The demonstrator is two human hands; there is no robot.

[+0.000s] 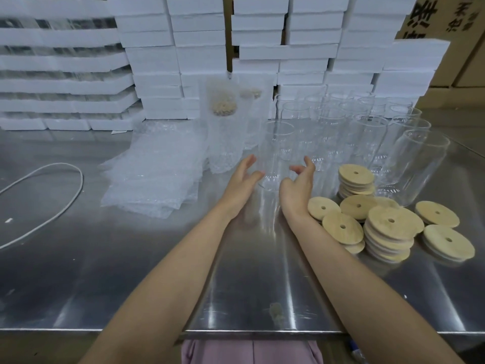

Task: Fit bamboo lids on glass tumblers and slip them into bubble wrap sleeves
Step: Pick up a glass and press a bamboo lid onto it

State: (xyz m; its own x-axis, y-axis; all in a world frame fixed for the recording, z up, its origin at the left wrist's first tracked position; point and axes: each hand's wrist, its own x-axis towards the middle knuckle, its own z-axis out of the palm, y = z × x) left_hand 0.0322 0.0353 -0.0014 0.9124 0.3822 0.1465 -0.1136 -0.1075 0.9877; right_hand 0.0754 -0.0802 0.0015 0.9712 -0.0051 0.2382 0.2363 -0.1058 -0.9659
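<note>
The person is holding both hands out to either side of the nearest glass tumbler [273, 156], which is standing upright and without a lid on the steel counter [157, 271]. The left hand [242, 179] is sitting at the tumbler's left wall and the right hand [299, 185] at its right wall. The fingers [249, 161] of both are spread wide and loosely bent, gripping nothing. Whether any fingertip is already touching the glass cannot be told through the clear wall.

Judging by the layout, the job is only getting started. Two wrapped tumblers [223, 137] are standing just behind the left hand, each with a bamboo lid showing faintly through its bubble wrap sleeve, so those two look finished. Everything else is waiting. A crowd of bare tumblers [367, 132] is filling the right rear of the counter, none of them lidded. The loose bamboo lids [391, 222] are lying in low stacks and singles just beside the right forearm. A heap of flat bubble wrap sleeves [157, 179] is lying to the left of the hands.

The tumbler between the hands is probably the next one in line. It is needing a lid pressed on and then a sleeve slipped over it. Stacked white boxes [157, 61] are lining the back, and a white cord [52, 195] is looping at the far left.
</note>
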